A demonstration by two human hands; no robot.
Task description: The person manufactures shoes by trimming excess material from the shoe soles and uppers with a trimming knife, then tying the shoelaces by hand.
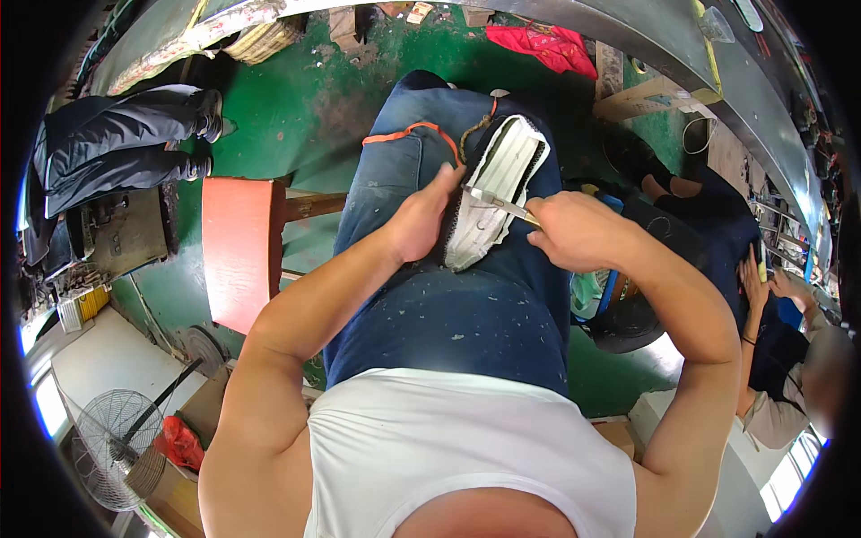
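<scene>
Across my thighs lies a shoe upper [499,184], sole side up, with a dark outer edge and a whitish, ribbed, stitched underside. My left hand [424,218] grips its dark left side, the fingers partly hidden behind it. Wrapped in my right hand [576,231] is a slim knife [504,205] with a pale handle. Its metal blade points left and lies over the middle of the whitish underside, close to my left fingers. An orange cord [408,133] runs over my blue trousers [381,184] to the far end of the shoe upper.
A reddish stool [240,251] stands left of my legs. Beyond it are another person's legs [126,143]. At right sits a co-worker [776,368] with hands at a bench. A metal-edged table [664,58] curves across the far side, and a fan [117,448] is lower left.
</scene>
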